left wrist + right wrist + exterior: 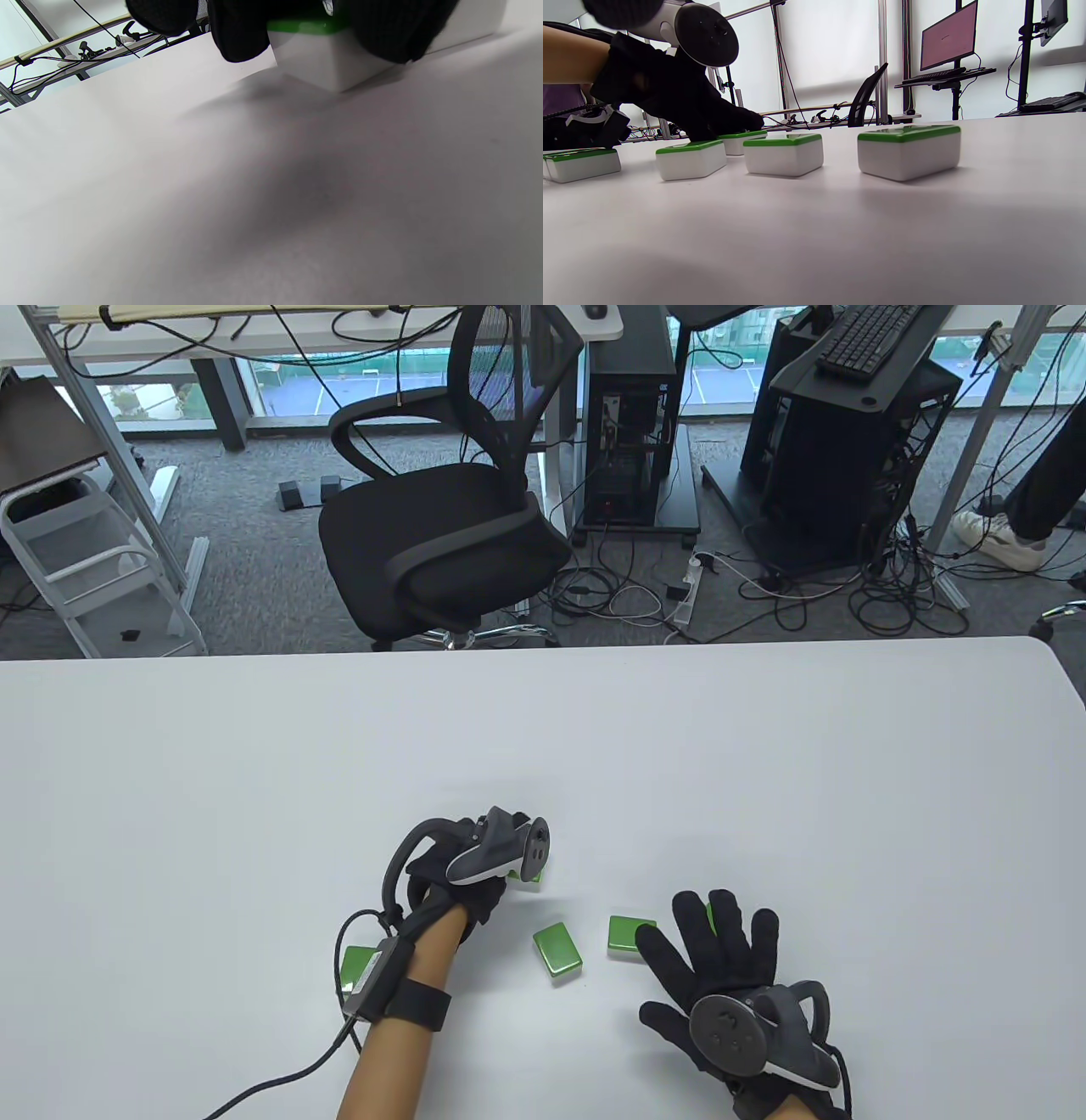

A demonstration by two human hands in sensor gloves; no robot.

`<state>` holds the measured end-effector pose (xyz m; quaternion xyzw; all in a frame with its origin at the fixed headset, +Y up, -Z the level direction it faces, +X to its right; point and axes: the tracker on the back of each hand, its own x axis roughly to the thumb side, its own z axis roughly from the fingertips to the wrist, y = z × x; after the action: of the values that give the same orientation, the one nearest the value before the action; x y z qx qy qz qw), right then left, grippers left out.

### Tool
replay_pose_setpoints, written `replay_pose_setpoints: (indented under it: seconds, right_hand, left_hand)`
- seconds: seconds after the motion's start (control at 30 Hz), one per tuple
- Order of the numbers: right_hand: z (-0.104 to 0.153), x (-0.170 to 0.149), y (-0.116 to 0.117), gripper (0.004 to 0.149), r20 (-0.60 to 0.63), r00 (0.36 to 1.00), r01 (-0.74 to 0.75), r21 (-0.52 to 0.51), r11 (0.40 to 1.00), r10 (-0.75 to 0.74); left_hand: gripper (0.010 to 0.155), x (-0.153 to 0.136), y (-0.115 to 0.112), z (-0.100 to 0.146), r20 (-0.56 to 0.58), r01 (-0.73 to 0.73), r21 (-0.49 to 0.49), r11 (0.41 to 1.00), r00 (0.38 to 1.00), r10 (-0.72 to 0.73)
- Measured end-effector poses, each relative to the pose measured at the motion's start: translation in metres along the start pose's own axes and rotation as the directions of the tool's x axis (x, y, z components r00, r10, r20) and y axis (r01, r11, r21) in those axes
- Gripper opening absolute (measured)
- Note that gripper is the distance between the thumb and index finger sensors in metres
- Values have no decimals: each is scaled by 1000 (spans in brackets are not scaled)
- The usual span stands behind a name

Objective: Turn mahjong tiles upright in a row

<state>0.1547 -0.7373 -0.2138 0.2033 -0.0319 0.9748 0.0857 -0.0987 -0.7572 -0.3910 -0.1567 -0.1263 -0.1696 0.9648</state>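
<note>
Several mahjong tiles lie flat on the white table (254,780), green backs up. My left hand (509,875) pinches one tile (533,876) between its fingers (242,38); that tile (326,63) still sits on the table. It also shows under the left hand (683,101) in the right wrist view (742,142). Two tiles (557,952) (630,937) lie between the hands. Another tile (358,965) lies by my left forearm. My right hand (708,929) is spread flat and holds nothing; a tile's green edge (709,914) peeks out between its fingers.
A black office chair (441,526) stands beyond the table's far edge, with computer towers and cables on the floor. In the right wrist view the tiles (908,150) (783,153) (691,159) (581,164) lie in a loose line across the table.
</note>
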Motion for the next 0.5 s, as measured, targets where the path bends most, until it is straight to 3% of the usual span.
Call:
replay_pose_setpoints:
  seconds: [0.27, 0.5]
  right_hand:
    - [-1, -1, 0, 75, -3, 1000, 10, -2, 1000, -10]
    - [0, 0, 0, 75, 1, 1000, 1, 4, 1000, -1]
  left_hand:
    - [86, -13, 0, 10, 21, -72, 27, 997, 997, 71]
    - [89, -26, 2, 48, 160, -171, 99, 980, 975, 154]
